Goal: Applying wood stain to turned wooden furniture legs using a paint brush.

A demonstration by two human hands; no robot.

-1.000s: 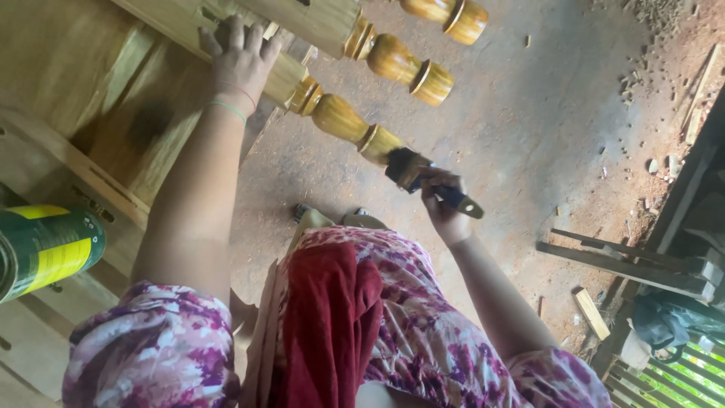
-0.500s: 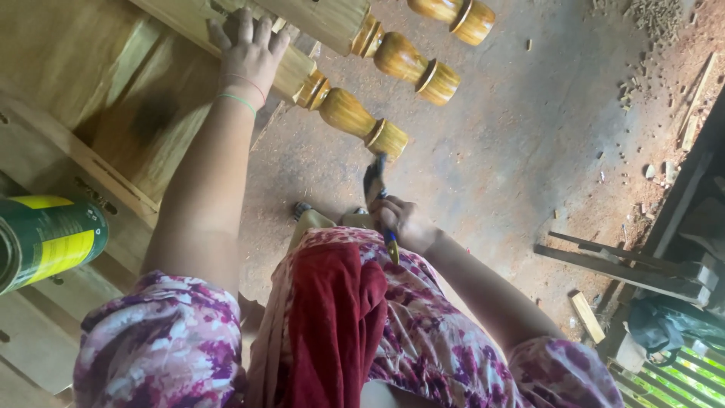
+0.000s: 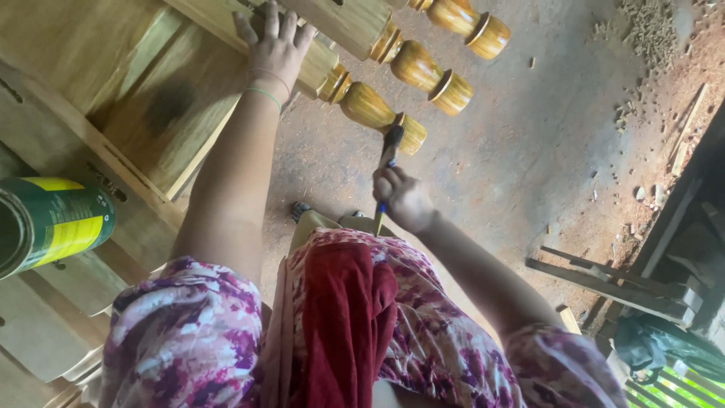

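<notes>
My left hand rests flat on a pale wooden furniture piece, fingers spread over its square post. From that post runs a turned, yellow-varnished leg. My right hand grips a paintbrush with a blue handle; its dark bristles touch the leg's end knob. A second turned leg lies beyond it, and a third further back.
A green and yellow can stands at the left on the wooden frame. Below is a dusty concrete floor with wood chips. Timber offcuts and a green bag lie at the lower right. A foot shows under my patterned dress.
My right hand pulled the brush back from the leg's end toward my body, then raised it upright against the end knob. My left hand stayed on the post.
</notes>
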